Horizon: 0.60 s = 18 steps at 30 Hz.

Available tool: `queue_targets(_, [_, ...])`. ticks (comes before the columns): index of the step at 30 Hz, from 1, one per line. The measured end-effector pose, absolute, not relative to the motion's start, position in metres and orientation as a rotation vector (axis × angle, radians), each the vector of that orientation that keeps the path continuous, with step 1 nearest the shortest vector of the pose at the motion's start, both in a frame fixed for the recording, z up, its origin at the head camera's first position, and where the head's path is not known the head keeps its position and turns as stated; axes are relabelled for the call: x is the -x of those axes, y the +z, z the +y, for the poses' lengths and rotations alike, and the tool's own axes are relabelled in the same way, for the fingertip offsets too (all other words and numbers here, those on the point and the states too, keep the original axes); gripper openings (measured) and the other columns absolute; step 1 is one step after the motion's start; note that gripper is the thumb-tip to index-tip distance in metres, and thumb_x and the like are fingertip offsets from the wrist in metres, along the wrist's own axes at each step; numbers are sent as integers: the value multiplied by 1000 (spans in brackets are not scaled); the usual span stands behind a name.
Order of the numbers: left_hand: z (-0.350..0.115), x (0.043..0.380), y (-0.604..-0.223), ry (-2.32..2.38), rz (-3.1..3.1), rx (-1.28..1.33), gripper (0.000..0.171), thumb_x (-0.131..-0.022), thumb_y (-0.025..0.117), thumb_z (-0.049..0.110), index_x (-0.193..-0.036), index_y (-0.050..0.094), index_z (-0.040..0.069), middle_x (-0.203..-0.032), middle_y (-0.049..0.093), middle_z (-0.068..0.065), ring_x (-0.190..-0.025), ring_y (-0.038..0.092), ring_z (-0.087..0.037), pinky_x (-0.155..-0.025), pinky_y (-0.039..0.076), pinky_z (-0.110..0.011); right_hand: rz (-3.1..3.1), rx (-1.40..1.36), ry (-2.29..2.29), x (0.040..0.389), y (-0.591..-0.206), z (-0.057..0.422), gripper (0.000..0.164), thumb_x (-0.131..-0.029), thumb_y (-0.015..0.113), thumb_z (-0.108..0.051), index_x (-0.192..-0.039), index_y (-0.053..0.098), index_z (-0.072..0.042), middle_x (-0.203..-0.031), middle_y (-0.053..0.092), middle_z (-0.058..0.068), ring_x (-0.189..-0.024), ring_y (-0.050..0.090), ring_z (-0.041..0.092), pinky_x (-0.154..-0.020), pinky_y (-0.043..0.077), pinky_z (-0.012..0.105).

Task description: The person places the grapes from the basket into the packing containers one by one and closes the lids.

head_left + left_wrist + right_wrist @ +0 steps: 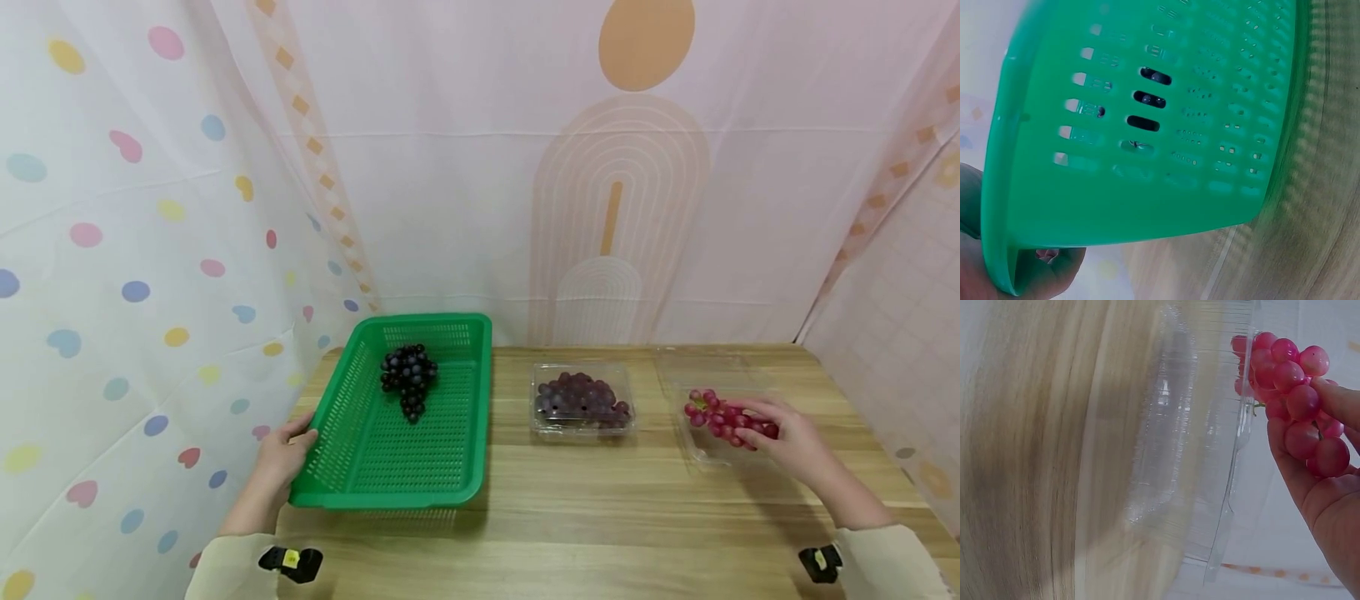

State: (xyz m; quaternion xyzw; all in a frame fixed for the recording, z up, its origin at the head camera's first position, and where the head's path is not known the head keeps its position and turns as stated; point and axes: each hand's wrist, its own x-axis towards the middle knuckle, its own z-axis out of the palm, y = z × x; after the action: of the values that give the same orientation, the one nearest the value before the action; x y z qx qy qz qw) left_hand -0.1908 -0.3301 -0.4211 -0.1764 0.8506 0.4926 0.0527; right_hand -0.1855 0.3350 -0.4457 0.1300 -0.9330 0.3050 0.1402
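Three bunches of grapes are seen at the wood-grained table [600, 533]. The red grapes [723, 418], round, glossy and rosy-skinned, are grasped between the thumb and fingers of the right hand [783, 433], at a thin, clear plastic box [1163, 425] whose lid is folded back; whether the plastic is touched by any berry cannot be told. The dark grapes [408, 375], nearly black and tapering to a point, are laid in a green basket [420, 467], a rectangular tub of moulded plastic with a perforated floor and slotted walls. Its left rim is gripped by the left hand [281, 454]. Between basket and right-hand box, a closed clear punnet [583, 432] is set down, and purple grapes [581, 393] are seen through its shiny film-like walls.

By the left wrist camera, the basket's smooth outer wall and overhanging lip are shown, with fingers curled beneath that lip and dark berries glimpsed through the slots. By the right wrist camera, fine ridges on the box and a thin green stem among the berries are revealed, with part of the bunch viewed through the clear edge. Only from the head is the punnet seen.
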Motion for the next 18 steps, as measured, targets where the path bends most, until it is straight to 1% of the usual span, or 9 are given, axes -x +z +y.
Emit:
queue_targets(2, [-330,190,-421,1499,2590,530,51,-103,37,21,-150,23,5,-146,28,-27,-76,56,-12,-64,51,-29,-2709,-385,854,186,-447,334,36,-79,72,1,-113,65,2,-114,58,25,-102,55,36,-72,52,36])
queue_targets(3, [-330,190,-421,1497,2593,528,51,-103,37,21,-150,23,5,-145,28,-27,-76,57,-13,-64,51,-29,-2711,-391,847,186,-448,334,37,-78,73,2,-113,64,3,-114,58,26,-101,54,44,-73,51,43])
queue_targets(5, [-329,190,-422,1493,2599,520,51,-103,37,21,-150,24,5,-145,29,-26,-77,57,-14,-65,51,-30,-2714,-398,840,186,-451,333,38,-76,73,4,-113,64,4,-113,58,27,-101,53,48,-74,49,54])
queue_targets(7, [-329,190,-422,1491,2601,516,51,-103,36,20,-150,23,5,-145,29,-26,-78,57,-14,-65,52,-30,-2715,-406,829,186,-454,333,39,-74,73,6,-113,64,5,-112,58,27,-99,54,49,-74,48,59])
queue_targets(12, [-329,190,-421,1506,2592,518,51,-103,37,21,-150,23,5,-144,29,-26,-75,57,-13,-64,51,-30,-2702,-454,799,188,-463,333,39,-71,74,9,-109,65,6,-109,59,27,-96,56,48,-72,49,57])
queue_targets(16, [-329,190,-420,1512,2586,522,51,-103,37,21,-150,23,5,-144,29,-26,-73,55,-12,-62,51,-29,-2686,-501,764,190,-468,334,38,-69,75,9,-105,67,5,-106,60,26,-94,57,46,-68,51,50])
queue_targets(18, [-329,190,-420,1512,2582,524,51,-103,36,21,-150,23,6,-144,28,-25,-73,55,-12,-62,51,-29,-2690,-510,756,191,-471,335,37,-69,75,9,-105,67,4,-106,61,25,-93,58,45,-69,50,49])
